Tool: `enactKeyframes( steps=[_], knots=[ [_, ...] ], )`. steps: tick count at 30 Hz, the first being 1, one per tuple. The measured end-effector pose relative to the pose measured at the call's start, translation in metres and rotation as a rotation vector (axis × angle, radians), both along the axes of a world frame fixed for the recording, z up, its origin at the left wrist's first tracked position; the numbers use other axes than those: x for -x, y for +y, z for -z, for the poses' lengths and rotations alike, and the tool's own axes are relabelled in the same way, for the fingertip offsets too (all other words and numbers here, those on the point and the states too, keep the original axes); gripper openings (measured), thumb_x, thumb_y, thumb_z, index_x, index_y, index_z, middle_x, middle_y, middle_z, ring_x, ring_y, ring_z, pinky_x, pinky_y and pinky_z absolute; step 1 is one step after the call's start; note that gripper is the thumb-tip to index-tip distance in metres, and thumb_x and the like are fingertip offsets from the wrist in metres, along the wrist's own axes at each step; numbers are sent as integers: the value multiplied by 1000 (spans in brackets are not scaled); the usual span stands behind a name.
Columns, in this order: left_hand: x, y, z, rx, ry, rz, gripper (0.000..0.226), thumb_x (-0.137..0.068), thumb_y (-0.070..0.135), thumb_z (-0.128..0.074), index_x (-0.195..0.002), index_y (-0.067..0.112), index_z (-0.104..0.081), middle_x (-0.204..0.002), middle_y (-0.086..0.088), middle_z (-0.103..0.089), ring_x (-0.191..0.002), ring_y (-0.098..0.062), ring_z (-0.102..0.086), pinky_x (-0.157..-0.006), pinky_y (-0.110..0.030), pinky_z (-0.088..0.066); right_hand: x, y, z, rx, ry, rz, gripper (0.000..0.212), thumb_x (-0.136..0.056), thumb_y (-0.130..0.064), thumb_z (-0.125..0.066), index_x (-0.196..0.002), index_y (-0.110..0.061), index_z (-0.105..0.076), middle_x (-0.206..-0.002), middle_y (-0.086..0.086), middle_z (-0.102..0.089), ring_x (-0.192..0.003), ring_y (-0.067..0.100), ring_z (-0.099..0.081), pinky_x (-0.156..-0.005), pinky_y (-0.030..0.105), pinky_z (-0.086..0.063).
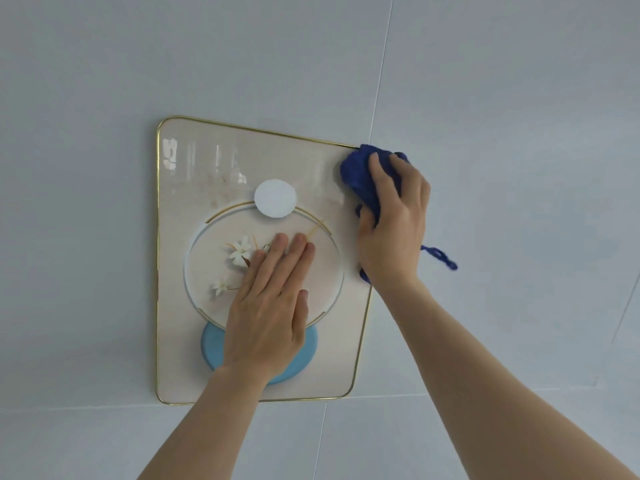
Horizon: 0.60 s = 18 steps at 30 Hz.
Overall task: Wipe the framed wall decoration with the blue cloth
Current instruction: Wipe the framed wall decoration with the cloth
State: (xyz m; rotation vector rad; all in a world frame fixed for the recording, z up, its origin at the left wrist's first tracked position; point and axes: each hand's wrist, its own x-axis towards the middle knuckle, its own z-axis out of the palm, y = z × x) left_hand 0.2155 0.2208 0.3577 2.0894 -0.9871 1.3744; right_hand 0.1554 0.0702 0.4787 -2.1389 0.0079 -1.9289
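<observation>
Hung flat on the pale grey panelled wall (104, 81): the framed wall decoration (180, 341), a glossy cream picture with rounded corners and a thin gold rim, printed with white blossoms inside a large ring, a white disc above and a pale blue disc below. Tilted slightly, right side lower than left, so probably loose on its hanger.

Pressed against the upper right corner, partly over the gold rim and partly off onto the wall: the bunched dark blue terry cloth (360, 171). Clenched around it, the right hand (391, 223), fingers curled over the wad to give a firm pad for rubbing the edge. Hanging free below the wrist, a loose blue thread (440, 256), likely a frayed hem.

Laid flat on the middle of the picture, the left hand (270, 306), open, fingers together, grasping nothing. Most likely there to steady the frame against the wall while the corner is rubbed, keeping it from swinging or lifting off.

Smudges and reflections on the upper left glass, seemingly not yet wiped.
</observation>
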Motion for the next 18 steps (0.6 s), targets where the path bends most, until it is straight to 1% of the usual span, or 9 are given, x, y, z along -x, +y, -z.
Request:
enactKeyframes(
  steps=[1,2,4,6,8,11,13,16,18],
  knots=[
    [-1,0,0,6,-7,4,59,-105,22,-35,-163,16,-30,-172,3,-28,-162,-19,-17,-131,-49,-22,-7,-1,7,59,5,44,56,-94,7,-57,-149,-3,-51,-155,20,-47,-149,41,-36,-122,44,-36],
    [-2,1,1,8,-12,7,59,-105,21,-35,-163,16,-31,-172,3,-29,-162,-18,-17,-131,-48,-21,-13,-3,14,94,6,65,52,-100,-1,-55,-152,-2,-47,-160,22,-42,-154,42,-30,-123,50,-33],
    [-5,1,1,5,-27,9,59,-104,21,-35,-163,17,-30,-172,3,-28,-163,-18,-16,-132,-46,-18,-19,-2,23,125,1,57,51,-109,-23,-47,-155,-1,-43,-165,23,-35,-158,42,-21,-126,54,-28],
    [-8,0,3,6,-39,6,59,-104,21,-35,-163,17,-30,-172,3,-27,-163,-18,-15,-132,-46,-18,-23,3,28,164,6,39,56,-111,-35,-33,-154,-1,-44,-165,24,-33,-158,43,-19,-127,57,-25],
    [-10,-2,4,13,-47,3,59,-104,21,-34,-163,16,-30,-172,2,-27,-163,-19,-16,-133,-46,-17,-28,8,36,218,-2,24,54,-111,-32,-32,-151,-1,-49,-163,26,-37,-157,44,-23,-126,59,-25],
    [-14,-5,6,11,-60,-12,59,-105,23,-35,-163,15,-29,-173,0,-25,-163,-21,-16,-133,-46,-16,-34,10,49,305,-25,15,39,-108,-16,-52,-144,-3,-59,-157,26,-47,-153,45,-33,-124,60,-30],
    [-17,-6,8,-11,-69,-40,61,-105,23,-38,-164,16,-26,-174,1,-22,-163,-20,-14,-133,-45,-13,-34,5,51,346,-41,39,39,-102,-2,-64,-141,-4,-63,-153,25,-51,-150,46,-37,-122,59,-36],
    [-21,-6,11,-31,-95,-111,65,-105,28,-44,-166,18,-21,-175,1,-18,-163,-21,-13,-133,-45,-13,-32,-9,51,421,-61,70,41,-98,5,-66,-138,-4,-65,-151,24,-54,-148,46,-41,-116,59,-43],
    [-22,-7,11,-31,-109,-136,66,-106,30,-42,-166,18,-19,-175,2,-15,-163,-21,-12,-133,-45,-13,-29,-17,53,455,-69,91,41,-97,7,-68,-137,-4,-66,-150,23,-56,-147,45,-43,-116,59,-44]
  ],
)
